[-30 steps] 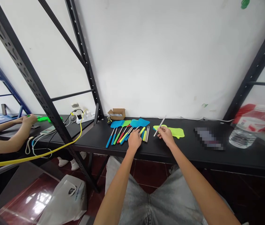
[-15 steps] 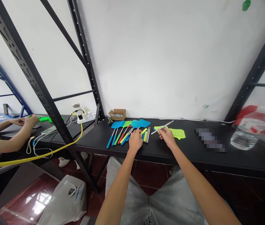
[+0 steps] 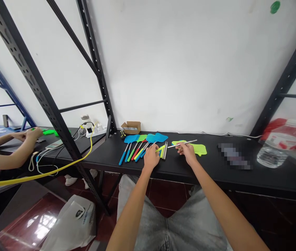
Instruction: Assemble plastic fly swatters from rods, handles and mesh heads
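Note:
My left hand [image 3: 152, 157] is closed round a yellow-green handle [image 3: 161, 148], its free end pointing to the right. In my right hand [image 3: 189, 153] the fingers pinch a thin metal rod [image 3: 172, 146], whose left end points toward that handle with a gap between them. Left of my left hand lies a row of fly swatters with blue heads [image 3: 130, 138], a green and a red one among them, and coloured grips. Several loose metal rods [image 3: 165, 152] lie between my hands. Yellow-green mesh swatter heads [image 3: 200, 149] lie partly hidden behind my right hand.
A small open cardboard box [image 3: 131, 128] stands against the wall on the black table [image 3: 211, 174]. On the right are a blurred flat item [image 3: 234, 156] and a large water bottle [image 3: 273, 146]. A yellow cable [image 3: 59, 170] crosses on the left, where another person's hands [image 3: 29, 134] work.
The rod in my right hand has tilted from a steep slant to nearly level. The handle in my left hand has turned lower, more toward the rod.

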Demonstrator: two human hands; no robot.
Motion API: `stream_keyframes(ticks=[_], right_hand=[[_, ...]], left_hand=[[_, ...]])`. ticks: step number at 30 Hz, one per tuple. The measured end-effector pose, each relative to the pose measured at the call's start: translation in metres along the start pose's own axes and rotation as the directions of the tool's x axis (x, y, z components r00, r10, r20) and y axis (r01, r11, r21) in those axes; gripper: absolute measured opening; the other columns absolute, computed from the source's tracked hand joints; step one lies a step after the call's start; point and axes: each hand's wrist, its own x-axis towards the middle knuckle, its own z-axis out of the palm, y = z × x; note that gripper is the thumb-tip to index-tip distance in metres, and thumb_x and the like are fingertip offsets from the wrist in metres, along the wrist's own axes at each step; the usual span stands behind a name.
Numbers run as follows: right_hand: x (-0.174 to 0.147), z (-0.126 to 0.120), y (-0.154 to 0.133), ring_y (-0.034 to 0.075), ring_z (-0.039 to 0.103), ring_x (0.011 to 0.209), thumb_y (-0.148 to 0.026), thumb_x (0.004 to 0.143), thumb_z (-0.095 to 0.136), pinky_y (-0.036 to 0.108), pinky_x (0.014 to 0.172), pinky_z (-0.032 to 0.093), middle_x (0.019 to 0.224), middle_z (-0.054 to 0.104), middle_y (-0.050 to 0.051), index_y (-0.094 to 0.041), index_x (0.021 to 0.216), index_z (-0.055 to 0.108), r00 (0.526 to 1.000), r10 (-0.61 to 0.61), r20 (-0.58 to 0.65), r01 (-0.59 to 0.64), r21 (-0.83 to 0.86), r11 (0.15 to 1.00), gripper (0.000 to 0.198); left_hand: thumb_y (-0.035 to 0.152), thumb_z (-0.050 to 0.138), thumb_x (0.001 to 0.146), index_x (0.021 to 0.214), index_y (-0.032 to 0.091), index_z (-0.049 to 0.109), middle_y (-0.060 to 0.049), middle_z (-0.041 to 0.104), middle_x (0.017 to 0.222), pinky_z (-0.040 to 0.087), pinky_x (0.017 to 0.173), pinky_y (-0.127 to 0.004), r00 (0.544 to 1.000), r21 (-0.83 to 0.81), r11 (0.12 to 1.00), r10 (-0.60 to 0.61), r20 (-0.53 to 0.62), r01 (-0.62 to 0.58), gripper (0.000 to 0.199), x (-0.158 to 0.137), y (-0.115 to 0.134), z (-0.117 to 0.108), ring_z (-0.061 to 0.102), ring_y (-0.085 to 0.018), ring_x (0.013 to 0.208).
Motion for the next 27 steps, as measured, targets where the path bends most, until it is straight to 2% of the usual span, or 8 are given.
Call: stream_keyframes(ticks=[5, 10, 16, 27], right_hand=[[-0.0008, -0.0010, -0.0045, 0.012, 0.059, 0.047, -0.045, 0.071, 0.067, 0.021, 0.041, 0.040, 0.073, 0.073, 0.009, -0.015, 0.080, 0.071, 1.000, 0.019, -0.007, -0.019, 0.056, 0.998, 0.031], [-0.0021, -0.0005, -0.0058, 0.012, 0.058, 0.047, -0.045, 0.069, 0.068, 0.021, 0.040, 0.036, 0.074, 0.074, 0.009, -0.016, 0.080, 0.071, 1.000, -0.004, 0.021, 0.003, 0.038, 0.999, 0.031], [-0.0019, -0.0006, -0.0026, 0.012, 0.058, 0.047, -0.047, 0.068, 0.070, 0.022, 0.042, 0.036, 0.074, 0.074, 0.009, -0.017, 0.081, 0.068, 0.999, -0.021, 0.037, 0.020, 0.020, 1.000, 0.033], [-0.0023, -0.0003, -0.0037, 0.012, 0.057, 0.046, -0.044, 0.068, 0.071, 0.021, 0.040, 0.036, 0.072, 0.074, 0.009, -0.016, 0.080, 0.068, 0.998, -0.017, 0.054, 0.016, 0.028, 0.999, 0.031]], left_hand=[[0.012, 0.050, 0.089, 0.106, 0.025, 0.058, -0.005, 0.064, 0.108, 0.041, 0.076, -0.029, 1.000, 0.028, 0.999, 0.017, 0.013, -0.017, 0.023, -0.0006, 0.0005, -0.0002, 0.055, -0.023, 0.102], [0.011, 0.048, 0.090, 0.109, 0.025, 0.061, -0.005, 0.063, 0.110, 0.042, 0.077, -0.029, 1.000, 0.046, 0.999, 0.007, 0.029, -0.008, 0.027, -0.0006, 0.0021, -0.0009, 0.054, -0.023, 0.104], [0.011, 0.046, 0.091, 0.112, 0.026, 0.062, -0.006, 0.063, 0.112, 0.043, 0.084, -0.030, 1.000, 0.032, 0.999, 0.010, 0.016, -0.010, 0.030, 0.0001, 0.0003, 0.0011, 0.054, -0.023, 0.105], [0.014, 0.044, 0.094, 0.115, 0.027, 0.064, -0.006, 0.063, 0.111, 0.044, 0.084, -0.030, 1.000, 0.017, 1.000, 0.009, 0.021, -0.009, 0.032, 0.0004, -0.0003, 0.0011, 0.054, -0.023, 0.105]])
